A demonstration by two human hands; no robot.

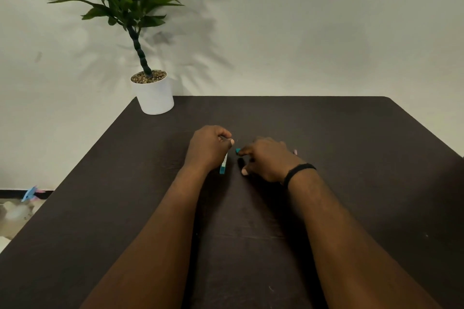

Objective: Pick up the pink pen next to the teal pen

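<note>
Fingers (223,136) of left hand (208,148) hide most of teal stick (223,166)

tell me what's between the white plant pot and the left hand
Only bare dark table lies between the white plant pot and the left hand, in the head view.

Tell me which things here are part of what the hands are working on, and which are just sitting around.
In hand:
- left hand grips slim teal-and-white box
- right hand touches small teal piece

Lying about:
- green plant in white pot
- pale pink item, mostly hidden
- dark wooden table
</note>
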